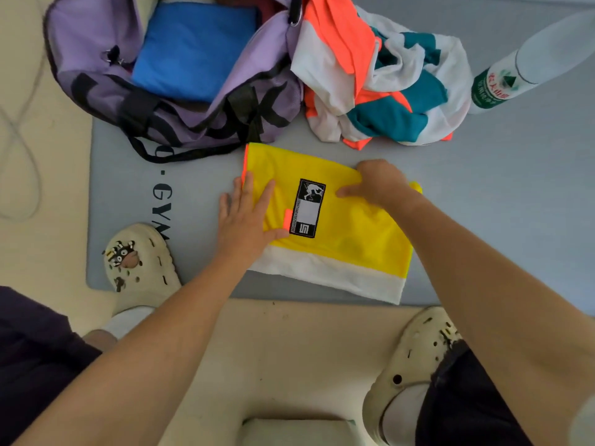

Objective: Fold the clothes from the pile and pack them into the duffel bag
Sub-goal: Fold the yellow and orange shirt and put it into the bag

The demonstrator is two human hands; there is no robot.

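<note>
The yellow garment (341,226) lies folded on the grey mat (502,194) just before the duffel bag (96,53), left hand (244,220) flat on its left edge, right hand (376,185) pressing its far edge; smooth it firmly, keeping edges aligned, before lifting.

yellow-white garment (341,239) folded flat | pile (380,78) crumpled beside open purple duffel bag (96,37)

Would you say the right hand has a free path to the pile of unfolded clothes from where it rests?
Probably yes: the right hand rests on the yellow garment, and only bare mat lies between it and the pile.
</note>
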